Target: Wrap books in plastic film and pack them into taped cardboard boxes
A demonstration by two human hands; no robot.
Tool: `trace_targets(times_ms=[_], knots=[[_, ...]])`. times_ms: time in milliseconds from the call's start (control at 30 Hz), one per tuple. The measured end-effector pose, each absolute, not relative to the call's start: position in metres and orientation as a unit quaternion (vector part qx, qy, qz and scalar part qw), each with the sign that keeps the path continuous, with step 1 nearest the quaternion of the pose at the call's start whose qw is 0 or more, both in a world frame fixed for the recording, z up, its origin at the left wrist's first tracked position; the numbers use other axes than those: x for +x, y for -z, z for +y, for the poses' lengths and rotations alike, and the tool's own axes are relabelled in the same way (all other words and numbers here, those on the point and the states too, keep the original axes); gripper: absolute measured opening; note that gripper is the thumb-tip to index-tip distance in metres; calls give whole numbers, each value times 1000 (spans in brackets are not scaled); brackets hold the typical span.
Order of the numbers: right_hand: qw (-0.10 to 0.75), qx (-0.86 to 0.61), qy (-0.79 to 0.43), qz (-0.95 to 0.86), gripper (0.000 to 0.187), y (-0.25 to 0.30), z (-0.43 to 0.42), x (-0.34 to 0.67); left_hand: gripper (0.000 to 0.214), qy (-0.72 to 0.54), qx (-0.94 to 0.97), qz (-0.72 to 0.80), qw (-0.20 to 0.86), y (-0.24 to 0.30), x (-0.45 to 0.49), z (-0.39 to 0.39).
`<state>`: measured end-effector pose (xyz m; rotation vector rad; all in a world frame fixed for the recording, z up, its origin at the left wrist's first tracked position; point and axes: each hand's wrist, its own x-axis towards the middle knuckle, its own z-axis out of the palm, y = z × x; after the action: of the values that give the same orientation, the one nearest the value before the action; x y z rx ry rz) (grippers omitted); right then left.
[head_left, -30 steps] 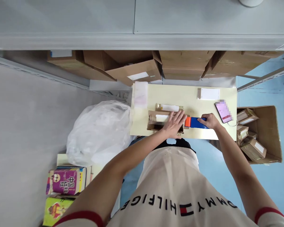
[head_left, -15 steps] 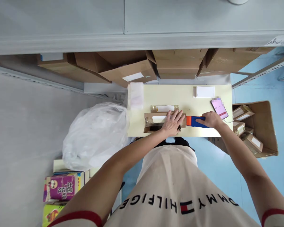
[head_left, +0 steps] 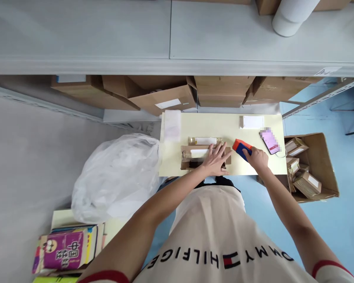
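My left hand lies with fingers spread on the right part of a narrow cardboard box, which has a white label and shiny tape at its left end. A dark gap shows along the near side of this box. Just right of it, my right hand is closed round a blue and orange tape dispenser, held at a tilt with its orange end toward the box. Behind the box and close to it lies a slim taped package with a white label.
On the pale table are a white sheet, a stack of white labels and a phone. An open carton of small boxes stands at right, a large plastic bag at left. A shelf overhangs the back.
My right hand has pulled the tape dispenser away from the box end and turned it from level to tilted. My left hand stays on the box, its fingers spread wider. The view has shifted slightly.
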<state>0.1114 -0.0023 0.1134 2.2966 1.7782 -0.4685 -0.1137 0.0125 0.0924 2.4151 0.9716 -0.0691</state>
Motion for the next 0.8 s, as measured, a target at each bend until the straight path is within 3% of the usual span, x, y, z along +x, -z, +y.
trace_targets(times_ms=[133,267,367,433,533,667,800], knots=[[23,811,155,563,30,-74,-26,129,108,-33,869,396,294,-98,-154,16],[43,822,190,535,29,-39,-45,134,106,-144,749,573,299,-82,-227,1],[57,825,212,521,31,-30,-53,136,99,-218,603,645,416,-54,-274,-20],[36,823,186,535,37,-32,-58,136,97,-242,554,631,487,-34,-291,-33],[-46,771,133,621,62,-33,-66,123,105,-252,577,569,528,-14,-296,-45],[-125,620,258,731,92,-21,-72,78,115,-263,628,514,521,-6,-283,-49],[-205,582,380,689,84,-17,-58,43,98,-284,616,535,504,-14,-272,-41]])
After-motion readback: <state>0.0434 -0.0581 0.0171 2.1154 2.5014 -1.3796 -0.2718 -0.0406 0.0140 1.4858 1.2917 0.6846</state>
